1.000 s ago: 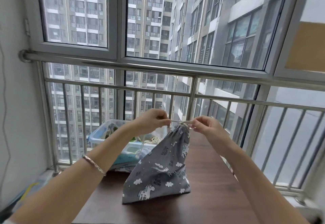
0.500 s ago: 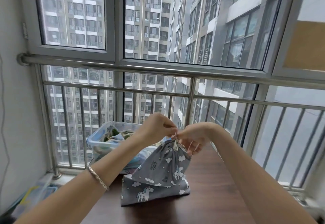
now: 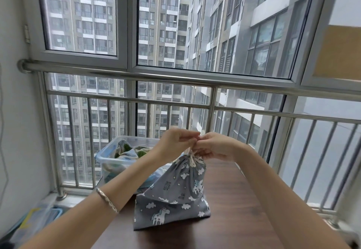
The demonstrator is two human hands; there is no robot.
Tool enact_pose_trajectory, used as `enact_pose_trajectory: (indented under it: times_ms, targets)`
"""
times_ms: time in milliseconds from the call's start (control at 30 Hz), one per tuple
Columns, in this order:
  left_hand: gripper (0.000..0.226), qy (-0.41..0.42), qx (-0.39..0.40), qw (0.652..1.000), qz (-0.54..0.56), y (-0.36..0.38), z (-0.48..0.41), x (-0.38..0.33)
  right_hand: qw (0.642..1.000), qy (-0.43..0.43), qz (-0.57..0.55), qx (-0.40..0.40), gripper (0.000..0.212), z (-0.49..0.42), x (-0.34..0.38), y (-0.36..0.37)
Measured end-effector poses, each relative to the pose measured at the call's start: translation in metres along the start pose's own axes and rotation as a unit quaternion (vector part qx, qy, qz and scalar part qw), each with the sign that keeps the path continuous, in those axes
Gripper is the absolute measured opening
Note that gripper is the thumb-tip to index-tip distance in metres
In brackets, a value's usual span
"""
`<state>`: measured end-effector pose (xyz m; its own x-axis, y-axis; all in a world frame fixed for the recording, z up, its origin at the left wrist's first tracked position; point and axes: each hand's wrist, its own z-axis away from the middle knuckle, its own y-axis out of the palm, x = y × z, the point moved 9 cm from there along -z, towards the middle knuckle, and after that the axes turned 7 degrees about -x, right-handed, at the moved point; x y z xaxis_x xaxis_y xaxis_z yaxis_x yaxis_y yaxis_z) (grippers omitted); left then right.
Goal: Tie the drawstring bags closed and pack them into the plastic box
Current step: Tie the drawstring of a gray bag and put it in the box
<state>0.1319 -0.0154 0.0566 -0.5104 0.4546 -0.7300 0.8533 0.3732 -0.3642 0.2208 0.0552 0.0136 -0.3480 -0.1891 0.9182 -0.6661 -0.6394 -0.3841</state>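
Observation:
A grey drawstring bag (image 3: 175,196) printed with white unicorns and clouds stands on the dark wooden table (image 3: 234,209), its neck gathered tight at the top. My left hand (image 3: 175,143) and my right hand (image 3: 213,147) meet just above the neck, both pinching the pale drawstring (image 3: 192,160). The fingertips touch each other, so the cord between them is mostly hidden. Behind the bag to the left sits the clear plastic box (image 3: 109,157) with a blue rim, holding green and patterned fabric bags (image 3: 132,150).
A steel railing (image 3: 195,80) and window glass close off the table's far side. A white wall stands on the left. On the floor at lower left lies a blue-edged plastic lid or bin (image 3: 37,219).
My hands, pulling the cord ends apart a second ago, have come together above the bag's neck. The bag's top has slumped lower and its lower part folded.

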Motion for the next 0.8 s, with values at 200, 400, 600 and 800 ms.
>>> enact_pose_trajectory:
  times_ms: [200, 400, 600, 800]
  targets:
    - [0.042, -0.034, -0.014, 0.999, -0.013, -0.004, -0.002, 0.009, 0.995, -0.071, -0.034, -0.064, 0.012, 0.009, 0.009, -0.007]
    - [0.047, -0.205, 0.041, 0.974, 0.09, 0.004, -0.001, 0.03, 0.942, -0.234, 0.123, -0.209, 0.01, 0.022, 0.026, -0.019]
    - [0.033, -0.209, 0.121, 0.968, 0.068, 0.011, -0.004, 0.024, 0.966, -0.154, 0.092, -0.184, 0.02, 0.012, 0.01, -0.018]
    - [0.012, -0.116, 0.087, 0.985, -0.098, 0.006, -0.01, 0.024, 0.976, -0.037, -0.186, -0.106, 0.004, 0.002, -0.02, -0.002]
